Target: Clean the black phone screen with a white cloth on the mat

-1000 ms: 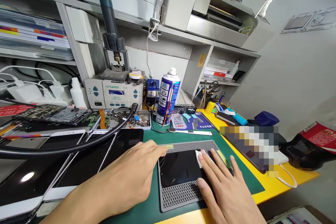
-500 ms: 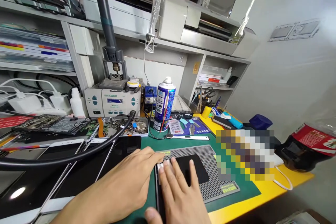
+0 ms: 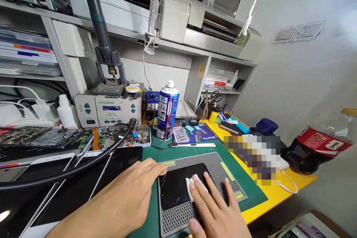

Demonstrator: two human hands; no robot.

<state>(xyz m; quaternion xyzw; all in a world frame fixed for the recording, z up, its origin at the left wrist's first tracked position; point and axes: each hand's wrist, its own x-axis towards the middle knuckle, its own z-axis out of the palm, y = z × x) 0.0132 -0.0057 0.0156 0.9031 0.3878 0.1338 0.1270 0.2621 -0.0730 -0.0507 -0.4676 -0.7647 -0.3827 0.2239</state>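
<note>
My one black screen (image 3: pixel 173 189) lies on one grey mesh pad (image 3: pixel 174 225). My right hand (image 3: pixel 216 208) has all five digits spread, grasping nothing, two fingertips pressing one white cloth (image 3: pixel 189 189) flat on the glass. My left hand (image 3: pixel 135 191) is curled at the screen's ten o'clock corner; I cannot tell whether it pinches anything. From the screen, one spray can (image 3: pixel 168 113) stands near twelve, one brush (image 3: pixel 196 145) lies toward one, and one cola bottle (image 3: pixel 318 147) sits between two and three.
</note>
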